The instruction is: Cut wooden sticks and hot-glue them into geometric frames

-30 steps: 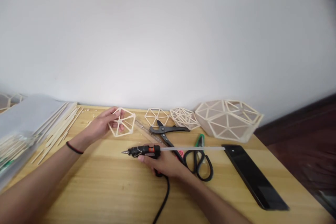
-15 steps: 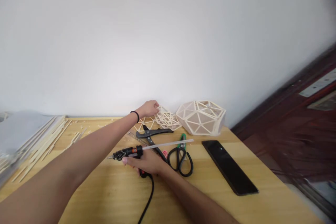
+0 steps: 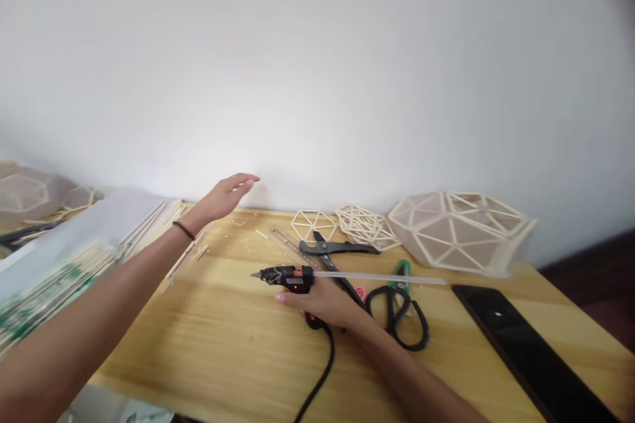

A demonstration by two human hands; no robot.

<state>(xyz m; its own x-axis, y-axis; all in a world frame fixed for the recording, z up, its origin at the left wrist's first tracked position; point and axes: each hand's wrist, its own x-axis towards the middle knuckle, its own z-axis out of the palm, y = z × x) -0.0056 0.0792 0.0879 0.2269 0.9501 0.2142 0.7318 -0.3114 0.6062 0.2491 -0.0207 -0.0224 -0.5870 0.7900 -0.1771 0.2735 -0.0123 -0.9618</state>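
My right hand (image 3: 328, 304) is closed round a black glue gun (image 3: 289, 276) that lies low over the wooden table (image 3: 213, 337), nozzle pointing left, a clear glue stick (image 3: 381, 276) sticking out behind it. My left hand (image 3: 225, 196) hovers open and empty above the table's far left part, fingers stretched toward the wall. A flat stick hexagon (image 3: 312, 223) and a pile of stick hexagons (image 3: 366, 226) lie by the wall, apart from both hands.
Black pliers (image 3: 337, 250), green-handled scissors (image 3: 399, 307) and a ruler (image 3: 288, 246) lie near my right hand. A large stick dome (image 3: 459, 230) stands at the back right, a black phone (image 3: 533, 350) at the right. Loose sticks (image 3: 149, 231) and a clear bin (image 3: 54, 258) are left.
My left hand set the stick hexagon on the pile by the wall, then swung back left, now open and empty. My right hand kept the glue gun in place.
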